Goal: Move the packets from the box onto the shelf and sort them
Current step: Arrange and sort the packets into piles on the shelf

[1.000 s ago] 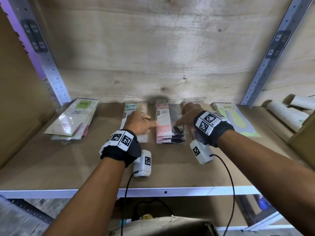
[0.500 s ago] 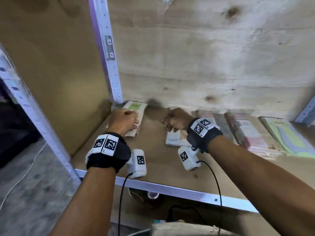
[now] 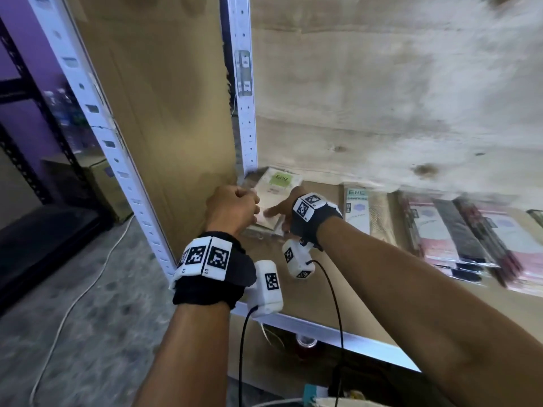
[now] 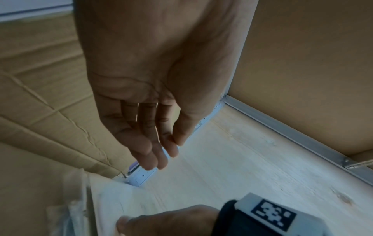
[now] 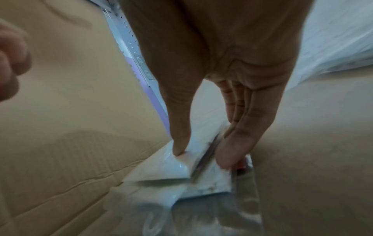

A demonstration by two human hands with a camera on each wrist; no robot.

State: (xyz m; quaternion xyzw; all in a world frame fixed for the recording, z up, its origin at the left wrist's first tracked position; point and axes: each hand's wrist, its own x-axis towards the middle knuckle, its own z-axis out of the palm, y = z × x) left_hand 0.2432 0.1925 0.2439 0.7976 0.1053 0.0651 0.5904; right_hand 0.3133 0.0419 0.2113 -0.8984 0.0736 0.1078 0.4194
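A stack of clear packets with a green label [image 3: 279,186] lies in the shelf's back left corner. My right hand [image 3: 279,211] pinches its near right corner. In the right wrist view the thumb [image 5: 178,148] presses on the top packet [image 5: 181,169] and the fingers [image 5: 230,153] sit against the stack's edge. My left hand [image 3: 235,204] hovers at the stack's left side. Its fingers [image 4: 153,153] hang loosely and hold nothing. More packets lie in rows to the right: a white-labelled stack [image 3: 357,210] and pink and black ones [image 3: 440,239].
A perforated metal upright [image 3: 245,113] and a cardboard side wall [image 3: 164,113] close off the left of the shelf. A plywood back panel [image 3: 382,113] stands behind. The shelf board [image 3: 323,292] ends at a metal front rail [image 3: 338,333]. A cable [image 3: 73,304] trails on the floor at left.
Both hands have moved left from the pink middle stack to the green-labelled stack in the corner. The right hand has taken hold of its corner, and the view has swung left.
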